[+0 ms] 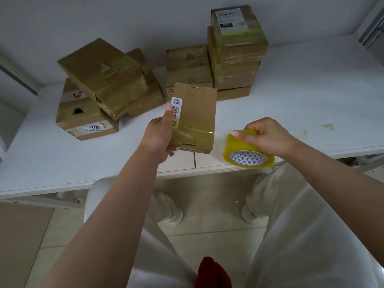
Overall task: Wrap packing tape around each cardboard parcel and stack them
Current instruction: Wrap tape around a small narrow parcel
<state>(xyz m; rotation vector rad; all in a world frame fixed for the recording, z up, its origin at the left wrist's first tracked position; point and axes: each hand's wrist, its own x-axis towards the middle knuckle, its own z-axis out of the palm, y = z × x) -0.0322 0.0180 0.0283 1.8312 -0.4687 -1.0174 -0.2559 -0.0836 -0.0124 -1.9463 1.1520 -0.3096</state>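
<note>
Cardboard parcels (194,119): roughly eight; one tape roll (248,151)

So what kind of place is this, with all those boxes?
Probably a small parcel-packing spot in a plain room, though I can't be sure. Taped parcels with shipping labels are piled on a white table, and the person holds another box and a tape roll.

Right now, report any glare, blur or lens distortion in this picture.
Head view: wide-angle bending curves the white table edge; soft, even light, faint shadows; sheen on the clear tape band around the held brown cardboard parcel; label text on the tall stack's top parcel is too soft to read.
</note>
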